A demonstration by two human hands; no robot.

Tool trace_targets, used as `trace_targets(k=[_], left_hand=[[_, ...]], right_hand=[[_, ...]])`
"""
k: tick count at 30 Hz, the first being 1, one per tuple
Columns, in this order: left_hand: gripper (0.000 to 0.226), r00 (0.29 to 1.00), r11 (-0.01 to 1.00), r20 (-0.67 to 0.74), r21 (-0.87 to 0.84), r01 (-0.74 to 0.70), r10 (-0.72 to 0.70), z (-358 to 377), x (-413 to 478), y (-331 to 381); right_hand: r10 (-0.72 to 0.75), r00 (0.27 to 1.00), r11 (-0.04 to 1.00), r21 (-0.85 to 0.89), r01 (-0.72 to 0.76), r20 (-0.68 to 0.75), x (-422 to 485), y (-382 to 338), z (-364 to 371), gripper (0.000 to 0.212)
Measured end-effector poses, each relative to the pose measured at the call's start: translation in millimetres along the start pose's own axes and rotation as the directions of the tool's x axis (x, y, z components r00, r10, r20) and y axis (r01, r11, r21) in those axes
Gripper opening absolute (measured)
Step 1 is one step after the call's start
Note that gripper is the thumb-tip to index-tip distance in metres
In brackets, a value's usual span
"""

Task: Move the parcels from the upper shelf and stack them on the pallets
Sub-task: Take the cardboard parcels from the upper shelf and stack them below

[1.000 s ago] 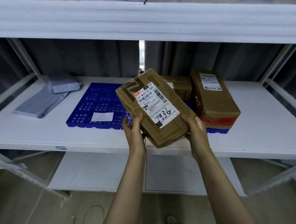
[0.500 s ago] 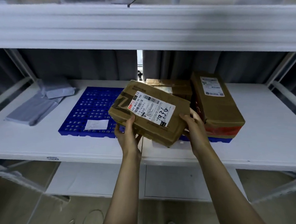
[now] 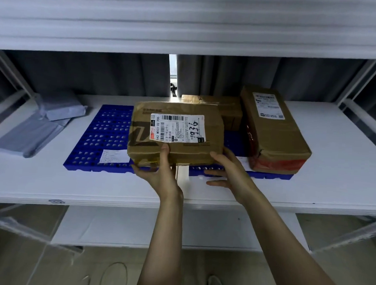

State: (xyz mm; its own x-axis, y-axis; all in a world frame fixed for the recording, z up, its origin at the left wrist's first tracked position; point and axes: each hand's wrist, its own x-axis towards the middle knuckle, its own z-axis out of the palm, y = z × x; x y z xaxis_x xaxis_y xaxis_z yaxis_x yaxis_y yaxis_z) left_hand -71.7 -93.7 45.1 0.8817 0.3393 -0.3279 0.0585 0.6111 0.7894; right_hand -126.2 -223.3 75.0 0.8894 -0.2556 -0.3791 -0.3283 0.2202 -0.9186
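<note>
Since the earlier frame the parcel (image 3: 175, 133) has been turned from a slant and brought lower and further in, so that it is now squared to the shelf (image 3: 345, 163) edge. Its long axis runs left to right, label face up. It is placed over the gap between the left pallet (image 3: 104, 135) and the right pallet (image 3: 268, 175); whether its underside bears on them cannot be told.

On the white label a barcode, the print "642 M003-00 PDD" running sideways up the left end, and handwritten "1936" at the right end are read. The smaller print is not legible.

The near left corner is gripped by the left hand (image 3: 159, 173), thumb on top and fingers beneath. The right hand (image 3: 231, 173) is spread: thumb touching the near right edge, fingers held straight and apart below it.

A tall box (image 3: 272, 129) is noted on the right pallet, label too small to read.
</note>
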Motion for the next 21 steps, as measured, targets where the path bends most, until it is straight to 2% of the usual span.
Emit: trace_targets(k=[6, 10, 14, 18, 21], left_hand=[[0.098, 0.998, 0.999, 0.062, 0.051, -0.016, 0.012, 8.0, -5.2, -12.5], [0.092, 0.996, 0.998, 0.083, 0.056, 0.030, -0.035, 12.0, -3.2, -18.4], [0.074, 0.995, 0.996, 0.070, 0.045, 0.075, -0.078, 19.5, -6.0, -22.8], [0.079, 0.991, 0.992, 0.089, 0.083, 0.093, -0.101, 28.5, -3.3, -29.1], [0.093, 0.989, 0.988, 0.116, 0.136, 0.078, -0.094, 31.7, -0.3, -34.8]], right_hand=[[-0.064, 0.992, 0.992, 0.101, 0.076, -0.112, 6.2, 1.9, -7.9, 0.056], [-0.089, 0.976, 0.982, 0.144, 0.119, -0.197, 9.4, 0.9, -11.9, 0.047], [-0.108, 0.951, 0.983, 0.109, 0.145, -0.288, 13.4, -2.3, -15.5, 0.028], [-0.161, 0.924, 0.984, 0.012, 0.176, -0.348, 15.2, -2.7, -17.5, 0.033], [-0.234, 0.898, 0.972, -0.120, 0.203, -0.373, 13.5, -0.5, -18.9, 0.037]])
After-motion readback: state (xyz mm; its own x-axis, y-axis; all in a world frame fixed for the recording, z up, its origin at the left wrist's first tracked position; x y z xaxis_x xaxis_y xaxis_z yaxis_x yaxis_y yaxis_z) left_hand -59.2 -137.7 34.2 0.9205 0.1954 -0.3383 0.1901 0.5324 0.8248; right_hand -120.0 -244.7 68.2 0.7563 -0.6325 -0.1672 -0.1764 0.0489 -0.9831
